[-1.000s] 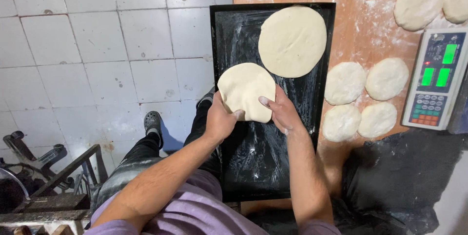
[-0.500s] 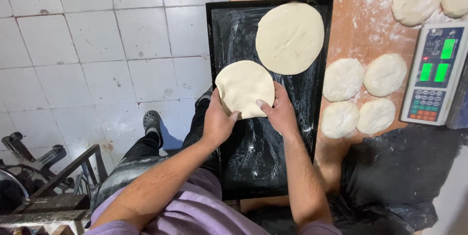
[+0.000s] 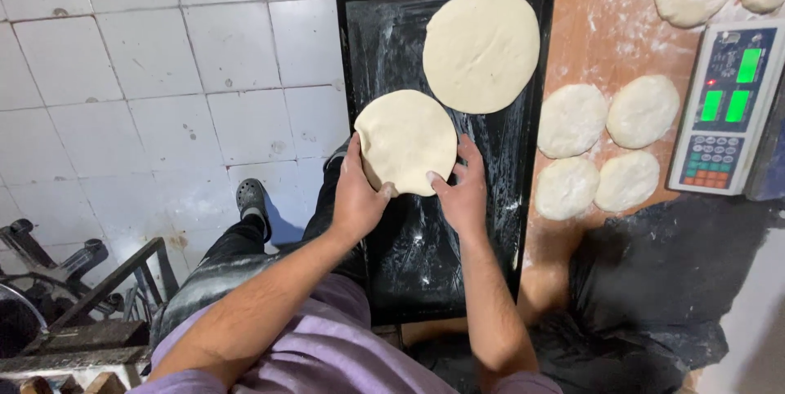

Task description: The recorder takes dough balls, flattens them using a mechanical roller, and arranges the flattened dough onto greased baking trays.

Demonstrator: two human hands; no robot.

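The dough round is sitting over the near-left part of the black baking tray, its left edge reaching the tray's left rim. The left hand is gripping the round's near-left edge, thumb pressing on top, and the right hand is holding its near-right edge, fingers curled around the rim and thumb lying on the dough; both grips are clamped on this one piece. Whether the round is lying flat on the tray or being held slightly above it, I cannot tell.

The tray is lying on the flour-dusted wooden desk and is streaked with flour. It is holding two pieces: the gripped round and, further along toward the far-right corner, a larger flattened dough disc, just beside the round and nearly touching it.

To the right of the tray, four smaller dough pieces are resting on the desk in a two-by-two cluster. Beyond them, further right of the tray, a digital scale with green lit displays is standing.
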